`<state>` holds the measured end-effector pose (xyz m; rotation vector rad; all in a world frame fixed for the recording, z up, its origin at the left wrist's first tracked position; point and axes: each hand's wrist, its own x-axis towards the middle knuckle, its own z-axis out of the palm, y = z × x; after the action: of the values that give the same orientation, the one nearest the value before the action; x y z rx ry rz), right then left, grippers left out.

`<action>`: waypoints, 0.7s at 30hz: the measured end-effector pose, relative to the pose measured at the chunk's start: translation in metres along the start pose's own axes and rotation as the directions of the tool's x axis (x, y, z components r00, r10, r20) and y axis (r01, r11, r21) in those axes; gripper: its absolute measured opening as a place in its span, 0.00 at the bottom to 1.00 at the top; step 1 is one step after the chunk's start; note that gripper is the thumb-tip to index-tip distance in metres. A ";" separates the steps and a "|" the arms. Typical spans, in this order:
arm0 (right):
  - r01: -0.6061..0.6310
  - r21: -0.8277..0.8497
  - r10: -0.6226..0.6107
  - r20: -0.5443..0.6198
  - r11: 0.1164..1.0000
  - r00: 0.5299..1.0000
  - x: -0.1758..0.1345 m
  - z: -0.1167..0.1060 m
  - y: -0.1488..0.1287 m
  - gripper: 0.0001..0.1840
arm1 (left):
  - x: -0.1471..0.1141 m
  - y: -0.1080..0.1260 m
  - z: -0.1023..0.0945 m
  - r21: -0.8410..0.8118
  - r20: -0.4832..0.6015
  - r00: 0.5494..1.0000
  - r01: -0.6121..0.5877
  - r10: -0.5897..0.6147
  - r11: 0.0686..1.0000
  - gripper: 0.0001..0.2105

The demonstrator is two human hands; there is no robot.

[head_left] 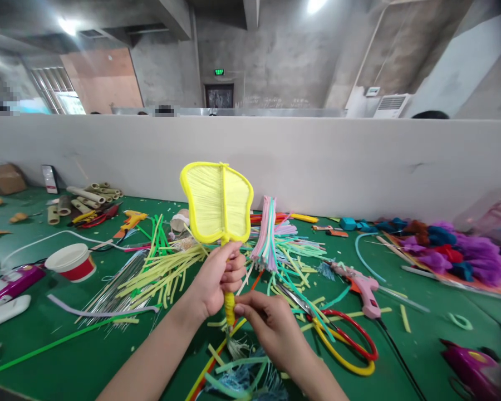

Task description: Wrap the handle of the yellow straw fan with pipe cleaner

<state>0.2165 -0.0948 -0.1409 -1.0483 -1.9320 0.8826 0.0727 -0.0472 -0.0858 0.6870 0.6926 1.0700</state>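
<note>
A yellow hand fan (206,203) stands upright in front of me, its fuzzy rim and central rib framing a paler thread-like face. My left hand (223,273) is closed round the upper handle, just below the face. Yellow wrapping covers the lower handle (229,309), and a pale frayed tassel (237,346) hangs below it. Thumb and fingers of my right hand (271,323) are pinched together at the right side of that wrapping; whatever they hold is too small to make out. Under the hands lie blue frayed threads (259,379).
Pipe cleaners (167,273) and a standing pastel bundle (267,234) cover the mid-table. Red-and-yellow-handled scissors (346,340) and a pink glue gun (363,287) lie right. Left are a paper cup (72,262), metal wires (112,289) and bamboo pieces (92,195). A white partition (338,167) stands behind.
</note>
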 end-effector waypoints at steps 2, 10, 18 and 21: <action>0.079 -0.122 -0.085 -0.044 0.989 0.995 -0.002 0.000 -0.001 0.13 | 0.001 0.000 0.003 -0.006 -0.026 0.999 -0.039 0.039 0.999 0.20; 0.189 -0.643 -0.388 -0.183 0.742 0.903 -0.012 0.006 -0.007 0.13 | 0.001 -0.004 0.018 0.113 -0.187 0.950 -0.230 0.248 0.967 0.27; -0.149 0.154 0.158 -0.044 0.977 0.987 -0.002 -0.011 -0.026 0.16 | -0.015 0.008 0.024 -0.128 -0.035 0.996 -0.082 0.079 0.988 0.21; -0.243 0.425 0.241 0.059 0.872 0.969 0.001 -0.013 -0.030 0.18 | -0.018 0.011 0.024 -0.218 0.004 0.999 -0.051 0.053 0.975 0.19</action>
<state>0.2164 -0.1038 -0.1094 -1.0259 -1.5217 1.3798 0.0798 -0.0644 -0.0592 0.5225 0.5413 1.1707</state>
